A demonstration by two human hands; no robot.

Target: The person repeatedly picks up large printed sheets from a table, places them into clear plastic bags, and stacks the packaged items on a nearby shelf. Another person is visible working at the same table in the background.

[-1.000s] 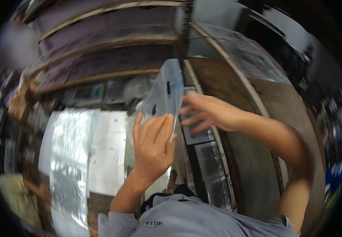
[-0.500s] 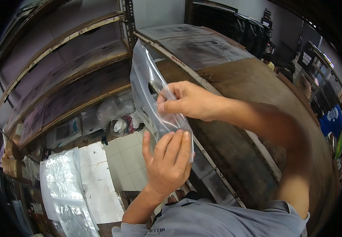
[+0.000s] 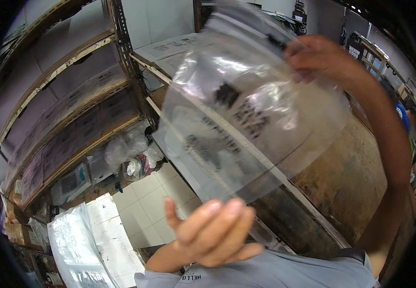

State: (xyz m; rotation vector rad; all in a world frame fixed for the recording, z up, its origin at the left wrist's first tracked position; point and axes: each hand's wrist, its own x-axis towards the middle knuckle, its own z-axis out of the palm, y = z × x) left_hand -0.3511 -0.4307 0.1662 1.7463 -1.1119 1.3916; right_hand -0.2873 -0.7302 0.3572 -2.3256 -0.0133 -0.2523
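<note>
A large clear plastic bag [image 3: 265, 120] with black print hangs spread out in front of me, blurred by motion. My right hand [image 3: 318, 60] is closed on its upper right edge, at the far right of the bag. Below the bag's lower edge, my left hand [image 3: 212, 230] is open and holds nothing, its fingers a little bent and blurred. Through the see-through film the worktable edge and shelf rail are visible.
A wooden worktable [image 3: 347, 163] stretches under and right of the bag. At left stands a metal rack [image 3: 59, 103] with sheets on its shelves. Stacked clear bags [image 3: 76, 245] lie lower left beside a white board [image 3: 112, 240]. Bundled plastic [image 3: 126, 149] sits under the rack.
My right hand has swung up and right, pulling the bag out from a narrow fold into a wide sheet. My left hand has let go of it and dropped lower.
</note>
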